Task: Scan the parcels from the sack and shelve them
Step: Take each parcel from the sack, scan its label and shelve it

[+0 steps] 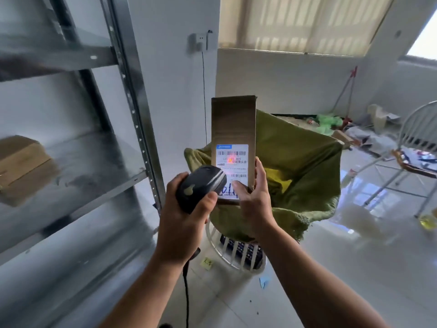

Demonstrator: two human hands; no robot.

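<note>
My right hand (254,204) grips the lower end of a tall cardboard parcel (233,121), held upright with its white shipping label (232,159) facing me. My left hand (184,218) holds a black corded barcode scanner (201,185), its head pointed at the label. A red light spot shows on the label just under the upper barcode. Behind the parcel stands the open green sack (298,171), resting on a white wire stool (233,252). On the metal shelf (89,166) to the left lies a brown cardboard box (22,166).
The metal rack's upright (132,95) runs close to my left hand. A white metal chair (416,147) stands at the right, with litter on the floor at the back. A yellow sticky note (207,263) lies on the tiled floor.
</note>
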